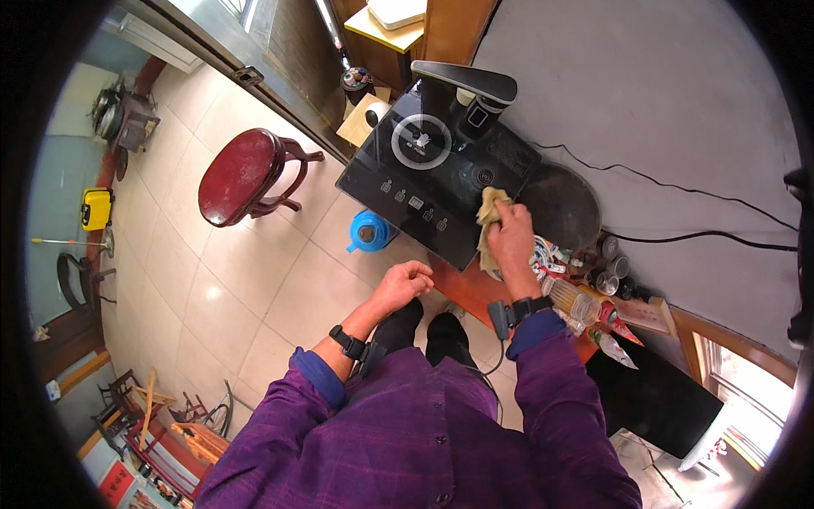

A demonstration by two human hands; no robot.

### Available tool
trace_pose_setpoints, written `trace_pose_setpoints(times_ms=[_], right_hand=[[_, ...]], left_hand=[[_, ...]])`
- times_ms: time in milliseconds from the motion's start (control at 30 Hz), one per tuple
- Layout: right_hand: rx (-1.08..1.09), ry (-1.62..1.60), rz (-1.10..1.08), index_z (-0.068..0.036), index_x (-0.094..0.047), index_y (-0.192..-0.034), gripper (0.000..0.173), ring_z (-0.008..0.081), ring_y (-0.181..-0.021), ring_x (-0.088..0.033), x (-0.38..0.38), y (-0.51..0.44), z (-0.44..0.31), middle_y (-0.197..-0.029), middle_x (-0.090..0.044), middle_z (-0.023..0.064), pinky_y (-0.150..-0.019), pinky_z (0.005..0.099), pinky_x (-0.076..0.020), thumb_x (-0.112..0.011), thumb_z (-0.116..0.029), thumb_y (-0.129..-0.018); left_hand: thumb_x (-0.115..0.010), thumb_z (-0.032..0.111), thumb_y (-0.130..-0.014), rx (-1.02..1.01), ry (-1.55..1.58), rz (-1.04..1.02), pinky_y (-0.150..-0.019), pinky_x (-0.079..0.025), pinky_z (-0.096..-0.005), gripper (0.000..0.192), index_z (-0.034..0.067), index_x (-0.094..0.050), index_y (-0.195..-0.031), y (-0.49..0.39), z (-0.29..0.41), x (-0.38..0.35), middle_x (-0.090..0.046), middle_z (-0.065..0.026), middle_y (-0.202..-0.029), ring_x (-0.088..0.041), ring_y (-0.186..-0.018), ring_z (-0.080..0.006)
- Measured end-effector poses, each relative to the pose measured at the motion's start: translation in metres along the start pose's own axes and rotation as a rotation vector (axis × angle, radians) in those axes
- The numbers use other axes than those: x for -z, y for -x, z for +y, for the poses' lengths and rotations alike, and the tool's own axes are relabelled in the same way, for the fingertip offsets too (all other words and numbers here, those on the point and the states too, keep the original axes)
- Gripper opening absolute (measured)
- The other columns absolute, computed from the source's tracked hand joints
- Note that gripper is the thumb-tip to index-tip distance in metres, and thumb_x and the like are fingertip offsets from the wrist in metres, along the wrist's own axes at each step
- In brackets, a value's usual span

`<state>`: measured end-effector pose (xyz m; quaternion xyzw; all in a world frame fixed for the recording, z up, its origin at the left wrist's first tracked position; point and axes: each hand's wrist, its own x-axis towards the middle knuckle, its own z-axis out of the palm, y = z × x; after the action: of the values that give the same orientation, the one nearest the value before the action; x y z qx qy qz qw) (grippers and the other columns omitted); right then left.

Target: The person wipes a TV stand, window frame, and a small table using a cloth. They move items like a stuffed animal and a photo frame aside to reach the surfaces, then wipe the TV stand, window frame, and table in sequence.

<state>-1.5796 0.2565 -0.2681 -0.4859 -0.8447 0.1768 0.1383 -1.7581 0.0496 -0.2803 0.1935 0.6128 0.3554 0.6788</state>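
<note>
My right hand (510, 238) grips a yellowish, crumpled cloth (492, 203) at the near right edge of a black glass-topped appliance (407, 184). The appliance looks like an electric tea maker, with touch symbols along its near side, a pale heating ring (421, 142) and a small drain grate (486, 177). A column with a long, flat black arm (470, 79) rises at its far corner. My left hand (410, 280) hangs short of the appliance's near edge, fingers curled, nothing visible in them. Both wrists wear black straps.
A reddish wooden tabletop (467, 289) carries the appliance, a round dark board (563, 207), jars (610, 264) and a ribbed clear container (575, 302). Black cables (693, 237) cross the grey surface at right. A blue water-bottle top (369, 232) and red stool (241, 178) stand left.
</note>
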Motion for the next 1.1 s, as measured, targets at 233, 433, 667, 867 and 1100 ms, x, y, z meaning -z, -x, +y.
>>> trace_pose_setpoints(times_ms=[233,433,667,867,1100], right_hand=[[0.115,-0.123,-0.122,-0.013,-0.068,-0.121,0.044,0.0337,-0.101,-0.060,-0.006,0.079,-0.044,-0.104,-0.058,0.0106,-0.082,0.0460,-0.0523,-0.069,-0.012,-0.077],[0.085,-0.446,-0.430,-0.007,-0.069,-0.122,0.046,0.0373,-0.100,-0.063,-0.007,0.115,-0.051,-0.102,-0.062,0.0154,-0.087,0.0429,-0.0524,-0.066,-0.006,-0.076],[-0.454,-1.169,-0.603,-0.002,-0.068,-0.122,0.037,0.0192,-0.103,-0.069,0.001,0.133,-0.030,-0.116,-0.071,0.0088,-0.087,0.0322,-0.0560,-0.071,-0.005,-0.086],[-0.740,-1.547,-0.635,0.000,-0.058,-0.133,0.044,0.0239,-0.101,-0.070,0.033,0.153,-0.014,-0.118,-0.067,0.0103,-0.082,0.0375,-0.0607,-0.064,0.003,-0.090],[-0.661,-1.615,-0.713,-0.001,-0.059,-0.129,0.040,0.0240,-0.100,-0.070,0.045,0.179,-0.002,-0.118,-0.068,0.0103,-0.080,0.0398,-0.0615,-0.060,0.003,-0.089]], left_hand=[[-0.058,0.008,-0.094,0.053,-0.017,0.012,-0.074,-0.055,-0.0272,0.026,-0.001,-0.062,-0.117,0.006,-0.009,0.002,-0.072,-0.0072,-0.099,-0.068,-0.084,-0.0137],[-0.061,0.008,-0.091,0.163,0.046,0.083,-0.070,-0.057,-0.0302,0.024,0.000,-0.061,-0.114,0.021,-0.031,-0.006,-0.072,-0.0085,-0.096,-0.069,-0.082,-0.0154],[-0.066,0.022,-0.098,0.082,0.199,0.085,-0.090,-0.053,-0.0330,0.043,0.003,-0.055,-0.134,0.049,-0.041,-0.035,-0.065,-0.0062,-0.117,-0.064,-0.105,-0.0159],[-0.070,0.024,-0.095,-0.054,0.434,-0.070,-0.097,-0.048,-0.0298,0.050,0.005,-0.054,-0.138,0.071,-0.018,-0.074,-0.065,-0.0023,-0.119,-0.061,-0.111,-0.0139],[-0.073,0.008,-0.091,-0.104,0.477,-0.056,-0.099,-0.053,-0.0362,0.050,0.003,-0.055,-0.137,0.084,-0.012,-0.103,-0.066,-0.0061,-0.127,-0.066,-0.112,-0.0181]])
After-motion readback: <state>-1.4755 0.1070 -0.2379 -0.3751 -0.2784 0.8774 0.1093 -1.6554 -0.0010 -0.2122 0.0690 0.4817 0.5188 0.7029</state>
